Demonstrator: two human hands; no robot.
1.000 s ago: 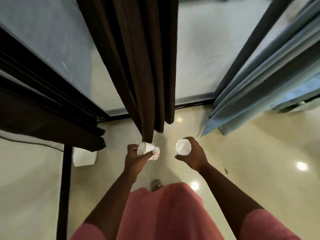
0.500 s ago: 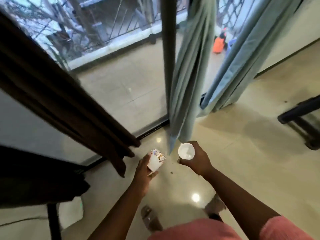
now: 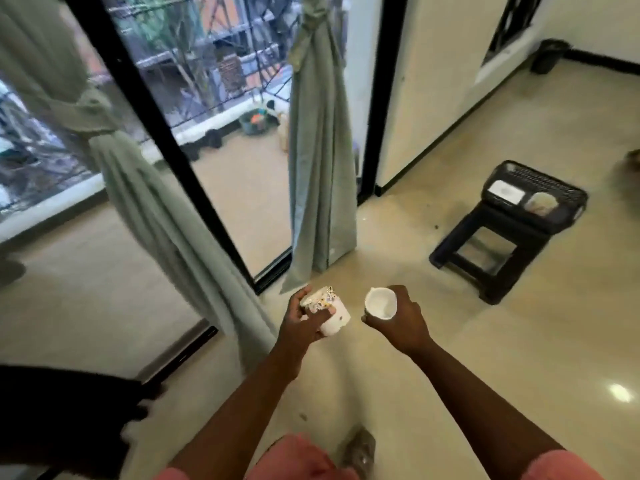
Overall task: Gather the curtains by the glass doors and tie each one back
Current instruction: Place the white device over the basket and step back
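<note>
Two pale green curtains hang by the glass doors. The left curtain (image 3: pixel 145 188) is gathered and knotted with a tie of the same cloth high at the left. The right curtain (image 3: pixel 320 174) is bunched and tied near the top, beside the black door frame (image 3: pixel 180 161). My left hand (image 3: pixel 304 322) grips a white cup with a floral print (image 3: pixel 329 308), tilted on its side. My right hand (image 3: pixel 398 317) holds a plain white cup (image 3: pixel 380 302) upright. Both hands hover over the floor, below the curtains and apart from them.
A black plastic stool (image 3: pixel 498 251) stands at the right with a black basket (image 3: pixel 540 192) of small items on it. A dark brown curtain (image 3: pixel 62 420) fills the lower left corner. Beige tiled floor (image 3: pixel 485 358) spreads to the right. A dark bin (image 3: pixel 550 55) sits far right.
The view has swung right, from the brown curtain to the two green tied curtains and the stool. My hands keep hold of the two cups in much the same pose.
</note>
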